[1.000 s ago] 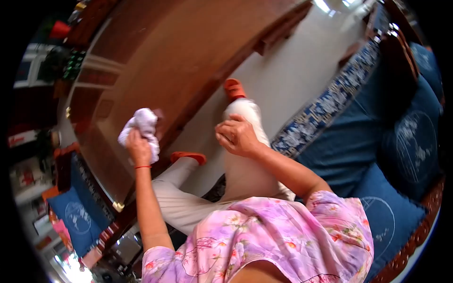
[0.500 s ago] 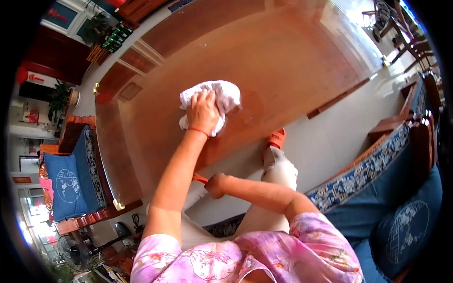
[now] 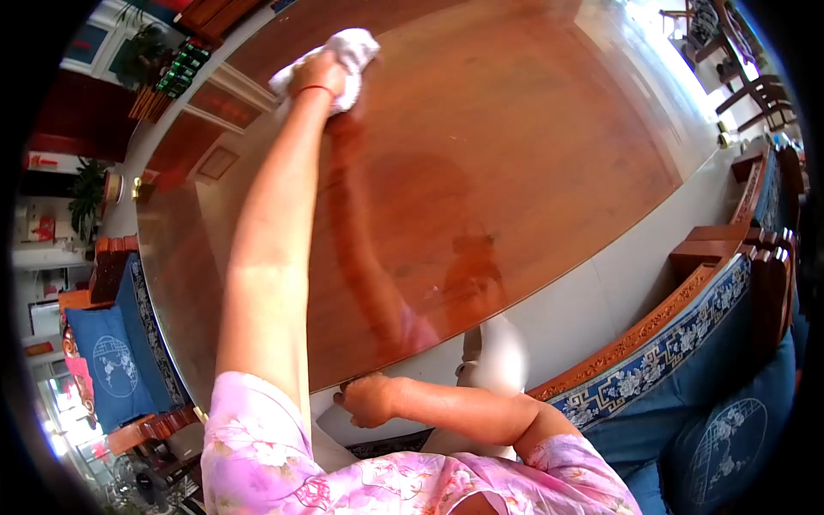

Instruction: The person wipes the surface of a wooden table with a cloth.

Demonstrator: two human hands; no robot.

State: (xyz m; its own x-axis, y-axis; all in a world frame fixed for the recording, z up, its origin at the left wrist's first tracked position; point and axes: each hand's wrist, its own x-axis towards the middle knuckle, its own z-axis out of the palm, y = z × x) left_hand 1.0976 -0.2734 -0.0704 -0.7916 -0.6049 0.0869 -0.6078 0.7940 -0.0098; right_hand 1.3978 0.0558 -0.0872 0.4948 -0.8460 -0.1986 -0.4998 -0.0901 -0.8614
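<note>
My left hand [image 3: 321, 75], with a red band at the wrist, is pressed on a crumpled white cloth [image 3: 354, 50]. The cloth lies on the far left part of a glossy reddish-brown table top [image 3: 515, 154], and the arm is stretched out. My right hand [image 3: 369, 401] is curled closed by the table's near edge, in front of my body. Nothing shows in its fingers, though their inner side is partly hidden. The table surface mirrors the arm and head.
A carved wooden sofa with blue cushions [image 3: 730, 429] stands at the right. Another blue-cushioned seat [image 3: 112, 360] is at the left. Green bottles [image 3: 182, 69] and a potted plant [image 3: 88, 197] stand beyond the table. Wooden chairs [image 3: 760, 99] are at the far right.
My left hand has slid the cloth away from me and to the left across the table. My right hand has shifted slightly left and nearer to me. The view has moved too.
</note>
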